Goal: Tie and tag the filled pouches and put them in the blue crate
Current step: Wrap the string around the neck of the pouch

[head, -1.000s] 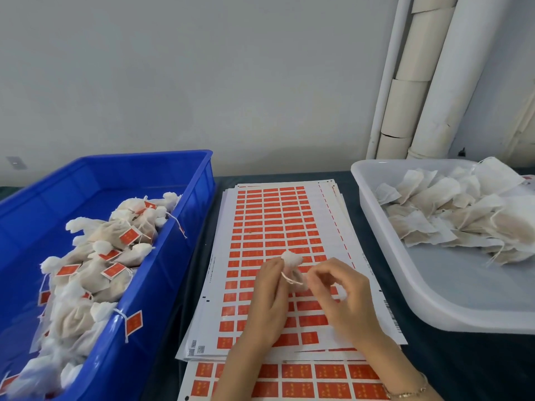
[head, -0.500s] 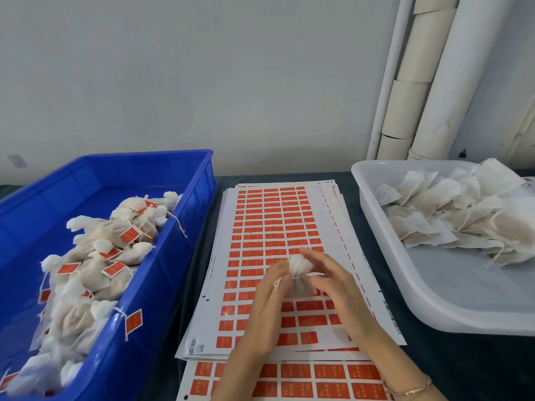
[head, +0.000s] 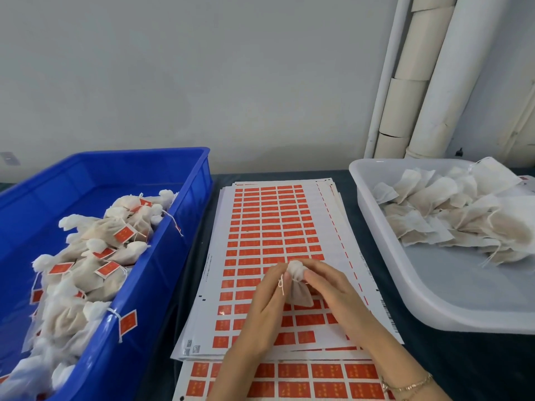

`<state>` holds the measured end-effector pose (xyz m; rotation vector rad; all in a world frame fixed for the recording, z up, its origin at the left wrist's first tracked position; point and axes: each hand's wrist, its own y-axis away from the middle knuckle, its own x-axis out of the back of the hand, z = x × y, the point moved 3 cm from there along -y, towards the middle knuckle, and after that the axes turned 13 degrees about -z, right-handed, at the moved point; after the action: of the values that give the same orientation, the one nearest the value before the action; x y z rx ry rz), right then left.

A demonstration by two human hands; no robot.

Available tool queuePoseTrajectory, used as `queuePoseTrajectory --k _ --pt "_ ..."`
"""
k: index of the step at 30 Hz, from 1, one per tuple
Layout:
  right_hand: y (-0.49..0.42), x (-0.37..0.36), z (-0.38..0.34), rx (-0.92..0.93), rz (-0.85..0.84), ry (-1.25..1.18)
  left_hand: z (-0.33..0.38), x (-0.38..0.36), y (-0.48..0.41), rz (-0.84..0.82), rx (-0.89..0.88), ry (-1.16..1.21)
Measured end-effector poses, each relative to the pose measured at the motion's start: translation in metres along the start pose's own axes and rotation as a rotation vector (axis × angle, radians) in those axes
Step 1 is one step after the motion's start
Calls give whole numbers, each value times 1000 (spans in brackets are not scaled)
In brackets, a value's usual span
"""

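Note:
A small white filled pouch (head: pixel 298 287) lies on the sheets of red tag stickers (head: pixel 269 227) in the middle of the table. My left hand (head: pixel 265 308) pinches its gathered neck, where a white string hangs in a knot. My right hand (head: pixel 335 296) holds the pouch from the right, fingertips at the bunched top. The blue crate (head: pixel 173 256) stands at the left with several tied, red-tagged pouches (head: pixel 95 256) piled in it.
A translucent white tub (head: pixel 405 290) at the right holds several untied flat pouches (head: pixel 451 215). More sticker sheets (head: pixel 304 380) lie nearest me. White pipes (head: pixel 419 82) run up the wall at the back right. A dark cloth covers the table.
The pouch has come down from between my raised fingers onto the sticker sheets. Both hands have lowered with it and now hold it at the neck, the string drawn tight.

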<state>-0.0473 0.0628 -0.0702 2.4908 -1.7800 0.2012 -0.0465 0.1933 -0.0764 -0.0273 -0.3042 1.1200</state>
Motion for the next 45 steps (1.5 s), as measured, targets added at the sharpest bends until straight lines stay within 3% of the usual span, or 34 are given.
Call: queuePoseTrajectory --k 12,22,27,30,38,42,45 --pt "2 11 3 -24 226 16 -13 10 -7 166 44 130" --pt "-3 8 6 159 166 39 -21 12 -8 187 170 281" --pt "4 3 1 361 280 428 -20 11 -8 167 181 288" --pt "7 0 -3 455 344 543 -20 10 -8 164 183 295" --pt "7 2 -2 433 423 602 -18 9 -8 175 176 307" --pt "5 0 2 416 359 644 -16 11 -8 186 145 293" --pt "3 0 4 339 300 514 -12 11 -7 176 110 286"
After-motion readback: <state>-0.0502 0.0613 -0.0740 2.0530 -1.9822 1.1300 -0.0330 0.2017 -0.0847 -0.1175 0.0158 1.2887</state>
